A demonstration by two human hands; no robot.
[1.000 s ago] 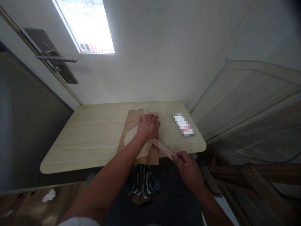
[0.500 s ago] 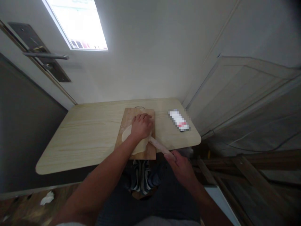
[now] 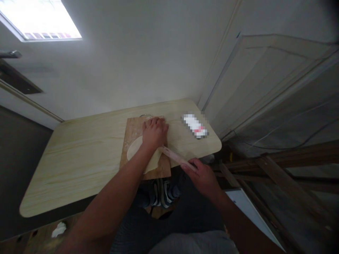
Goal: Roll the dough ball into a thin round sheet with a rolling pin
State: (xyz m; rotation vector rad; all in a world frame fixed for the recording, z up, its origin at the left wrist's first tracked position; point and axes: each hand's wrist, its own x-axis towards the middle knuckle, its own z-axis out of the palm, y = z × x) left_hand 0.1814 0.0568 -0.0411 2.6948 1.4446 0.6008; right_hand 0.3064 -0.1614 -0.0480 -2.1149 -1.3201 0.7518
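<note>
My left hand (image 3: pixel 153 134) lies palm down over the upper right of a wooden cutting board (image 3: pixel 164 165), its fingers a little apart and pointing at the far edge. Under it and my forearm is a flat round sheet of pale dough (image 3: pixel 134 150), partly hidden. A pale rolling pin (image 3: pixel 174 156) slants across the board's right side; its far end goes out of sight beneath my left palm, so the contact there is hidden. My right hand (image 3: pixel 202 176) is closed round the pin's near end, just off the table's front edge.
The board rests on a light wood-grain table (image 3: pixel 79 151) against a white door. A phone (image 3: pixel 194 126), blurred out, lies to the board's right. Wooden framing (image 3: pixel 286 176) stands at the lower right. Crumpled white paper (image 3: pixel 58 229) is on the floor at left.
The camera view has turned, so the table and board appear further left. Both hands keep their places, left over the board and right on the rolling pin.
</note>
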